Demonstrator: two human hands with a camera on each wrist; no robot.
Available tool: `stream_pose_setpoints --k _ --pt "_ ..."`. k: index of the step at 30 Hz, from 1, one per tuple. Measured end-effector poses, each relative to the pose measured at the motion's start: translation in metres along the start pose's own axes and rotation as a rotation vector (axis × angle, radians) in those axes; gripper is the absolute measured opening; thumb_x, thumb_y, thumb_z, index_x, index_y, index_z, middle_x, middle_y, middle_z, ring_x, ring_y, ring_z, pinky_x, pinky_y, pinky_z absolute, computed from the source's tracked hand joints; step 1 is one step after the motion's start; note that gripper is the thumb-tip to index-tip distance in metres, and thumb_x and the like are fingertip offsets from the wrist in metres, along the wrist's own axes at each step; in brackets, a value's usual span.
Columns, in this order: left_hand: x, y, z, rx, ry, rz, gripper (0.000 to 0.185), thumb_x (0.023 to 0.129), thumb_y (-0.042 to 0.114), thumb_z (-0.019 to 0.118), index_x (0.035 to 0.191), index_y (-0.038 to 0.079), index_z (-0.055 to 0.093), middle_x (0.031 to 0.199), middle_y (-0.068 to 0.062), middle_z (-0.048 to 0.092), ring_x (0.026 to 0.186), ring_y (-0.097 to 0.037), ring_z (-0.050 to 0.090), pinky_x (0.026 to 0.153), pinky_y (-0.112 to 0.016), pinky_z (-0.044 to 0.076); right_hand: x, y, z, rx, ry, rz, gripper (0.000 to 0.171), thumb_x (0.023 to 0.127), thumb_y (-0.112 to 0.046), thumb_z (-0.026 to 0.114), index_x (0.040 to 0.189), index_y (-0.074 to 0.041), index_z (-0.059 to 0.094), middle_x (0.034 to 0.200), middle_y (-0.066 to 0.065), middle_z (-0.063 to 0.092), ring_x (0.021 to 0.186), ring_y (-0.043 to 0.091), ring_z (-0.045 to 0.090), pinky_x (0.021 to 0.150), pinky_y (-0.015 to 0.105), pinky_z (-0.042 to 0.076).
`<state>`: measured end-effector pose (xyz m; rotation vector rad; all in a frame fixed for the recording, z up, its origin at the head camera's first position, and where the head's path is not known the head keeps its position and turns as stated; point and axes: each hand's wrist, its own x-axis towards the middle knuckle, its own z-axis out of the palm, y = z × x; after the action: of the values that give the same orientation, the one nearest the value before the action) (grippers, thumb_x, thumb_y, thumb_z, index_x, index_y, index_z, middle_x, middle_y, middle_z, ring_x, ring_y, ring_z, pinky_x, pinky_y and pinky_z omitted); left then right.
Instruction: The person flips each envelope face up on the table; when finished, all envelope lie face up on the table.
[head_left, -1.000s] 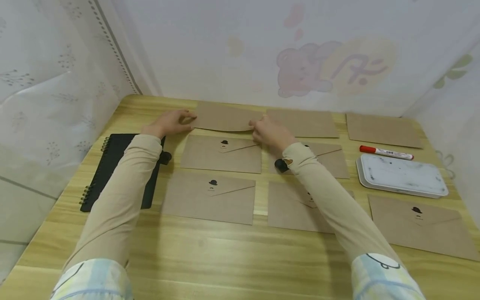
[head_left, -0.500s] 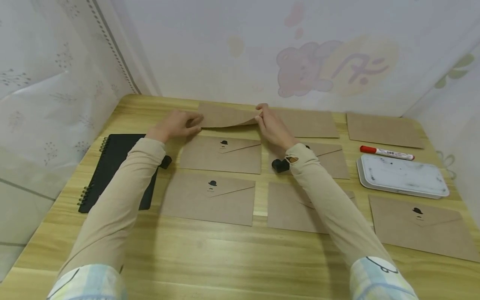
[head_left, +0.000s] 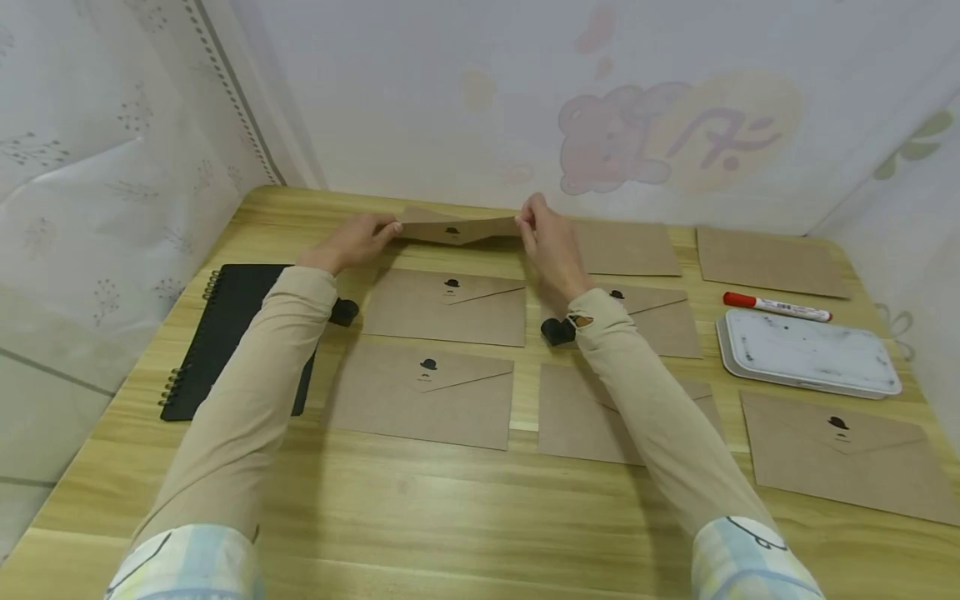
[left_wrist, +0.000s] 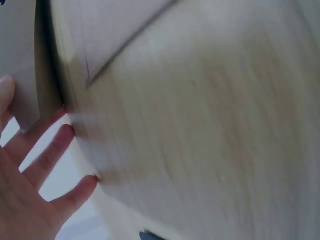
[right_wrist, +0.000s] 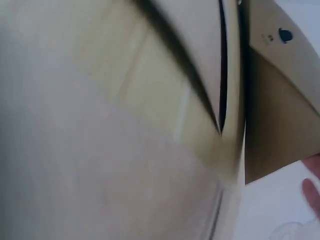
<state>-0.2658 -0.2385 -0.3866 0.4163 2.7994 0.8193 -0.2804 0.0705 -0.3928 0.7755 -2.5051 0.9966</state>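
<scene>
**Both hands hold one envelope raised at the far edge of the table**

The left hand (head_left: 352, 242) pinches the left end of a brown envelope (head_left: 457, 230); the right hand (head_left: 550, 242) pinches its right end. The envelope hangs between the two hands, lifted off the table (head_left: 420, 517) and tipped so that its flap side, with a small black hat mark, faces the person. In the left wrist view the fingers (left_wrist: 47, 155) lie fairly straight against the envelope's edge; the rest of that view is blurred.

Just below the hands lie two more envelopes (head_left: 446, 307), flap side up, one partly under the right forearm. Nearer the person lie two further envelopes. Beyond the right hand, plain-side envelopes (head_left: 626, 247) lie flat along the wall. Left of the left forearm lies a black notebook (head_left: 232, 333). Well to the right of the right hand sit a red marker (head_left: 776, 307) and a white tray (head_left: 806, 352).
</scene>
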Motion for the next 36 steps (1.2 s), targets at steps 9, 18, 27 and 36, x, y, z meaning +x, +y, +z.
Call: stream_pose_setpoints --k 9,18,27,36 --pt "-0.001 -0.004 0.003 -0.097 0.106 -0.012 0.034 0.101 0.028 0.038 0.09 -0.003 0.047 0.078 -0.014 0.045 0.073 -0.026 0.04 0.066 -0.036 0.031 -0.008 0.002 -0.002 -0.07 0.057 -0.284 0.012 0.088 0.006 0.055 0.097 0.004 0.062 0.091 0.015 0.066 0.081 0.027 0.063 0.073 0.035 0.05" --pt "-0.005 -0.001 0.005 -0.403 0.243 -0.122 0.039 0.098 0.039 0.041 0.094 0.0 0.043 0.104 -0.019 0.049 0.086 -0.022 0.042 0.07 -0.031 0.034 -0.003 0.001 0.003 -0.049 0.123 -0.272 0.02 0.086 0.009 0.054 0.103 0.004 0.065 0.094 0.016 0.065 0.083 0.025 0.061 0.072 0.031 0.049" --pt "0.008 0.011 0.011 -0.391 0.499 -0.002 0.029 0.098 0.026 0.046 0.108 0.002 0.034 0.1 -0.013 0.048 0.094 -0.027 0.054 0.078 -0.03 0.04 -0.003 0.004 0.003 -0.024 0.173 -0.209 0.022 0.086 0.011 0.054 0.104 0.005 0.065 0.093 0.016 0.065 0.083 0.026 0.061 0.075 0.033 0.049" --pt "0.012 0.023 0.006 0.102 0.716 0.044 0.027 0.091 0.019 0.061 0.102 -0.002 0.047 0.084 -0.017 0.056 0.075 -0.034 0.05 0.073 -0.045 0.038 -0.004 0.006 0.004 -0.036 0.143 -0.162 0.04 0.079 0.016 0.052 0.114 0.0 0.065 0.095 0.017 0.063 0.081 0.027 0.06 0.074 0.034 0.049"
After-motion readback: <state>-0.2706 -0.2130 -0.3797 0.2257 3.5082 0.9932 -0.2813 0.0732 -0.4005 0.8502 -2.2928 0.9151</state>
